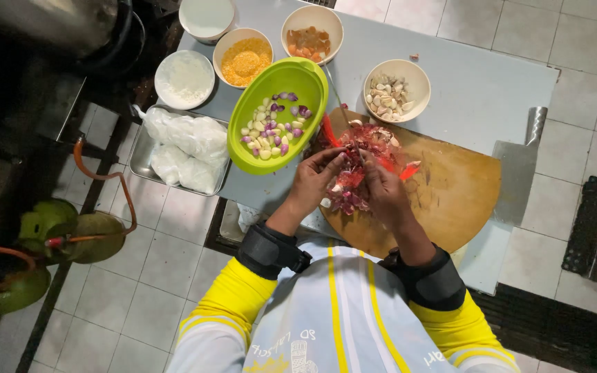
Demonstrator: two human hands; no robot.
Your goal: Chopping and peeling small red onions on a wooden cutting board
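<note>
Grey bench (478, 83) fills the top of the view, its right corner jutting over pale floor tiles (146, 276), open floor on the left and lower right. On it sits the round wooden chopping board (450, 200), its near edge hanging just past the bench edge toward the person. A cleaver (516, 166) lies flat at the board's right rim. Left of the board, a lime-green oval bowl (243, 131) holds peeled shallots and garlic cloves. Beside that, over the bench's left edge, a metal tray (141, 155) carries clear plastic bags (184, 148) of something white, soft and lumpy, no label readable. Five round bowls line the far side: white powder (184, 79), yellow grains (245, 61), orange pieces (310, 40), garlic cloves (390, 95), and one empty-looking white bowl (206, 15). Down to the small stuff: a heap of red shallot skins (364, 148) on the board, and over it the left hand (312, 181) and right hand (383, 190) pinch together around a small shallot (349, 176), fingers clenched on it, a thin knife blade (343, 114) poking up between them
</note>
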